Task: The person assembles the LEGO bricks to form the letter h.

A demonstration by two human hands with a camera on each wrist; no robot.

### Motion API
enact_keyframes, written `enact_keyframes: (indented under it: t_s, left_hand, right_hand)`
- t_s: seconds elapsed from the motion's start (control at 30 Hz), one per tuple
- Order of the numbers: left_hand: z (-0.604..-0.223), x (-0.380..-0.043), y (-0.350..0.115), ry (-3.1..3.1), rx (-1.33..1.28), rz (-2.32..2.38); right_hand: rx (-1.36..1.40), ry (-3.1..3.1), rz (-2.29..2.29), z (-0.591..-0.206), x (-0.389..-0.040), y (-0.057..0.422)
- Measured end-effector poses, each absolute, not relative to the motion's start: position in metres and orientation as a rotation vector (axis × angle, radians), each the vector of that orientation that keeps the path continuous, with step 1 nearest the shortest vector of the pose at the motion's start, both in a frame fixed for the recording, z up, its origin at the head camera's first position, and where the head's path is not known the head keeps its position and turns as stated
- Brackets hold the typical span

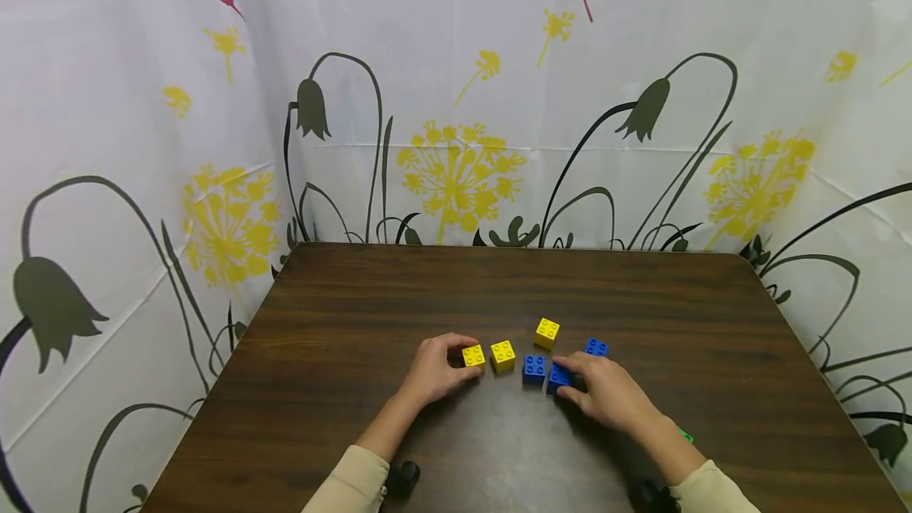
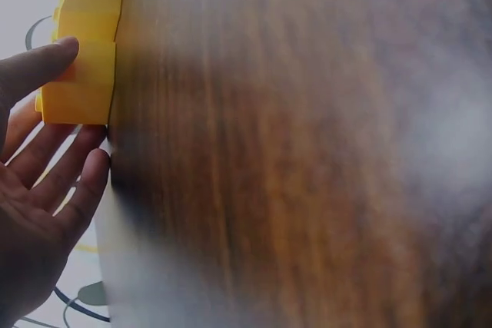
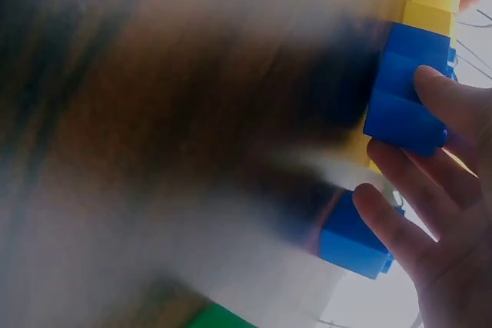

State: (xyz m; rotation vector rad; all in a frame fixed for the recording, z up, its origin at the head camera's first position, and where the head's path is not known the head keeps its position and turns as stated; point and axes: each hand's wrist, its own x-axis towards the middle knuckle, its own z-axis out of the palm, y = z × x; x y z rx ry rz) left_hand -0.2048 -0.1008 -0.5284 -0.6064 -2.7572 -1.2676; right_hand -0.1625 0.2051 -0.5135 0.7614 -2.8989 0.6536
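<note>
My left hand (image 1: 433, 372) holds the leftmost yellow toy brick (image 1: 473, 357) by its sides; the left wrist view shows the thumb on its near face. Just right of it stands a second yellow brick (image 1: 503, 356), with a small gap between. My right hand (image 1: 611, 393) grips a studded blue brick (image 1: 559, 378) between thumb and fingers. Left of that one is another blue brick (image 1: 534, 370). Farther back sits a third yellow brick (image 1: 546, 333). A third blue brick (image 1: 596, 347) lies beyond the right hand, near its fingers in the right wrist view (image 3: 354, 236).
All the bricks are on a dark wooden table (image 1: 342, 299). Part of a green object (image 1: 685, 435) shows beside the right forearm, mostly hidden. A white curtain (image 1: 442, 38) with printed flowers hangs behind the table's far edge.
</note>
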Motion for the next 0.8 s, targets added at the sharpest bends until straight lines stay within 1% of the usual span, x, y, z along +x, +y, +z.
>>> enact_keyframes:
  t_s: [0.23, 0.4, 0.6, 0.8]
  left_hand:
    - [-0.530, -0.208, -0.102, -2.782, -0.682, -1.270]
    - [-0.529, -0.211, -0.105, -2.804, -0.731, -1.315]
    - [-0.530, -0.214, -0.109, -2.815, -0.767, -1.362]
    - [-0.530, -0.216, -0.110, -2.837, -0.789, -1.387]
  right_hand:
    - [0.727, -2.823, 0.718, -0.496, -0.166, 0.210]
    - [0.691, -2.777, 0.765, -0.479, -0.174, 0.203]
    - [0.803, -2.705, 0.879, -0.464, -0.185, 0.171]
    - [0.934, -2.687, 0.977, -0.473, -0.197, 0.136]
